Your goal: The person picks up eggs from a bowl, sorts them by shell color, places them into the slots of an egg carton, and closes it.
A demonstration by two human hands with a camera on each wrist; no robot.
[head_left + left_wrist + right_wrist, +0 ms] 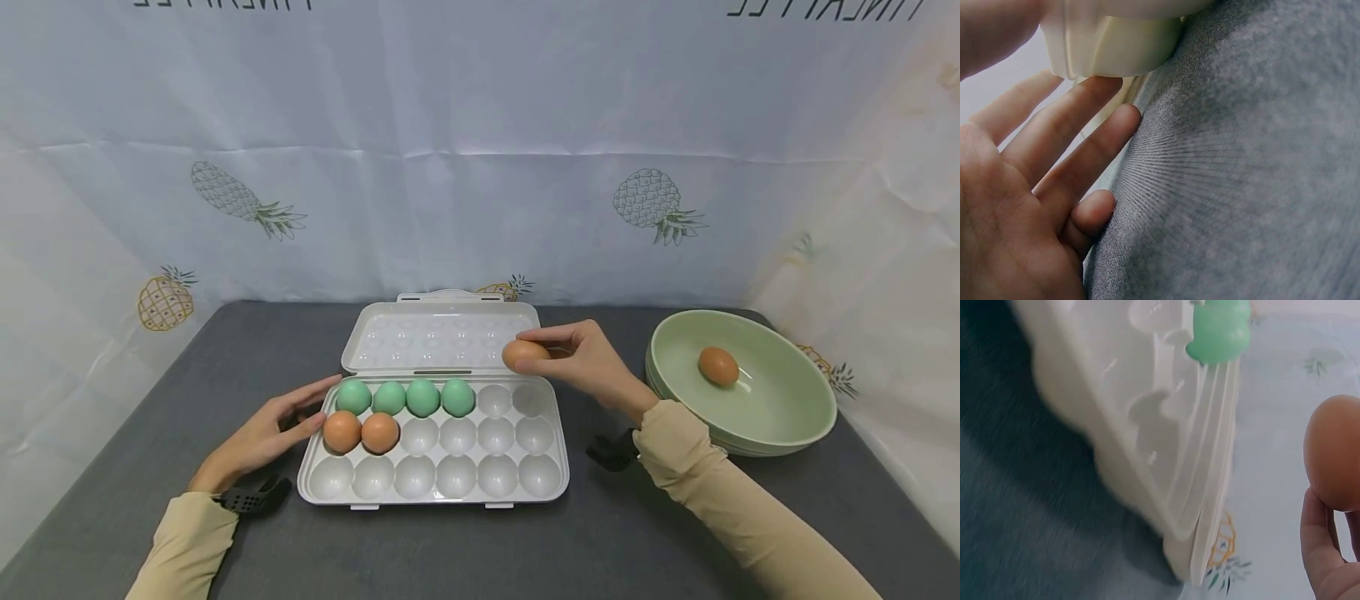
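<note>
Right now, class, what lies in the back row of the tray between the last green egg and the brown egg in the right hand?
In the head view, one empty cup lies between the green egg and the brown egg pinched by the right hand, above the tray.

green bowl (787, 408) | pineapple backdrop (450, 150) | grey tabletop (450, 550)

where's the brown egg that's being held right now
In the head view the brown egg is pinched in the right hand, above the far right corner of the egg tray, just right of the four green eggs.
</note>
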